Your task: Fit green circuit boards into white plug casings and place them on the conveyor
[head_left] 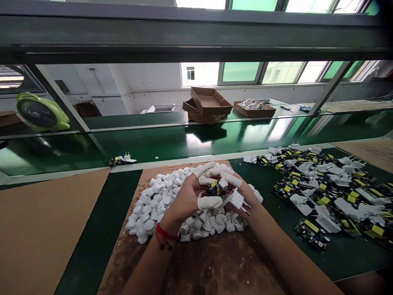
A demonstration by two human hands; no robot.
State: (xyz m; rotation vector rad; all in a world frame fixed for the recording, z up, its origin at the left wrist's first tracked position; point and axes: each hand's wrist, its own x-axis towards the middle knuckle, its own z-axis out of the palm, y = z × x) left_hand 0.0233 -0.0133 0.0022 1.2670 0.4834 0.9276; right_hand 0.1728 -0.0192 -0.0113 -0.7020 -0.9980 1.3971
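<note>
my forearms (273, 241) lie nearest, reaching across the brown sheet (215, 270), its front strip bare, perhaps for elbow room. my left hand (184, 198) is partly curled, thumb along the near side of a circuit board (215, 188), gripping it above the heaped white pieces (155, 200). my right hand (245, 190) bends round the far side, behind the white plug (236, 199); whether it grips, i can't tell. cupping both sides likely steadies the parts. more boards (322, 180) spread rightward on the green tabletop (264, 254), probably for easy reach.
</note>
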